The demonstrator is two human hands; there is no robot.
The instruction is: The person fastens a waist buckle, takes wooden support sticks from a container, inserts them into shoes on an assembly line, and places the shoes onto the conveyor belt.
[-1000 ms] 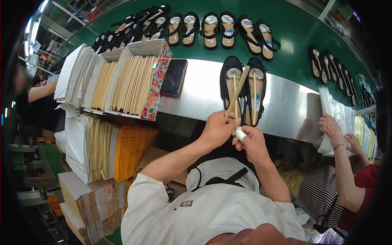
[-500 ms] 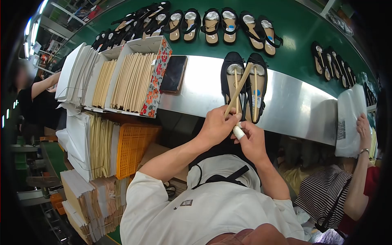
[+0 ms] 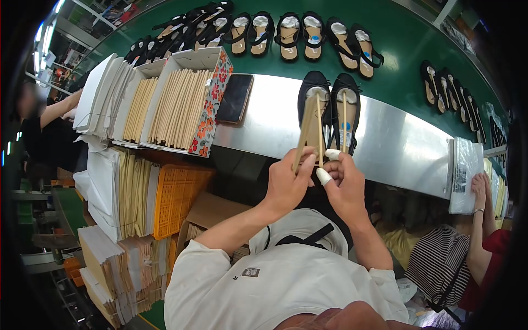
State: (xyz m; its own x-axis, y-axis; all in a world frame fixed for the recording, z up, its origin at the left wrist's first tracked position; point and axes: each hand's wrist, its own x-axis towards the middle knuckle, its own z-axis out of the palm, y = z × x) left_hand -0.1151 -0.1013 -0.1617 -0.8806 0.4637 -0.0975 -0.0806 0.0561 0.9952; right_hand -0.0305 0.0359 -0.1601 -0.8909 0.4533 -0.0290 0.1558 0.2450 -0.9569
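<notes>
A pair of black shoes lies side by side on the metal ledge in front of me, with stuffing in the toes. A thin stick runs along the left shoe and another stick along the right shoe. My left hand is closed on loose sticks, which slant up over the left shoe and are blurred. At the heel of the right shoe is my right hand, fingers curled, thumb and index finger wrapped in white and apart, near the stick ends.
Boxes of sticks and a dark phone stand to the left. Rows of black shoes lie on the green surface. Paper stacks and an orange crate are at the left. A co-worker's hands touch plastic bags.
My left hand has shifted left and down, its sticks swinging left. My right thumb and index finger have parted. The co-worker's hands and bags have moved.
</notes>
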